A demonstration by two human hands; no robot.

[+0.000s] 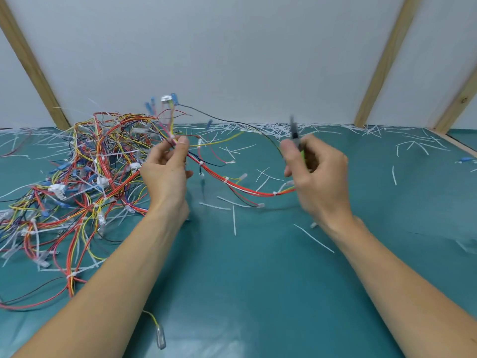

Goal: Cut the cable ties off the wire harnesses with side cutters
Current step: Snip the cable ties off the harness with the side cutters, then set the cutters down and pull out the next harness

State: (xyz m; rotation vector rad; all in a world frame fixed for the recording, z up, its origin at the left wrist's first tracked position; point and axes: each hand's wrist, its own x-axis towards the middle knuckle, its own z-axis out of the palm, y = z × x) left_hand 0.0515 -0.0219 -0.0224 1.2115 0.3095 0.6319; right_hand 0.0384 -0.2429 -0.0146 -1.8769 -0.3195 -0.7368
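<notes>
Left hand (165,166) pinches one harness (219,174) at centre; right hand (313,171) grips blurred cutters (294,130), tip toward 12 o'clock. Cut ties (281,129) litter the mat (258,280) from 12 to 3; the pile (77,177) at 9 o'clock still has ties, so plenty seems left.

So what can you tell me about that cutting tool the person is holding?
The side cutters are gripped in the right hand, raised above the green table cover. Only the dark grey metal head shows clearly, pointing up and blurred, so whether the blades are open or closed is unclear. A strip of yellow-green handle peeks out between the fingers; the rest is hidden in the fist. It touches no wire or tie.
</notes>
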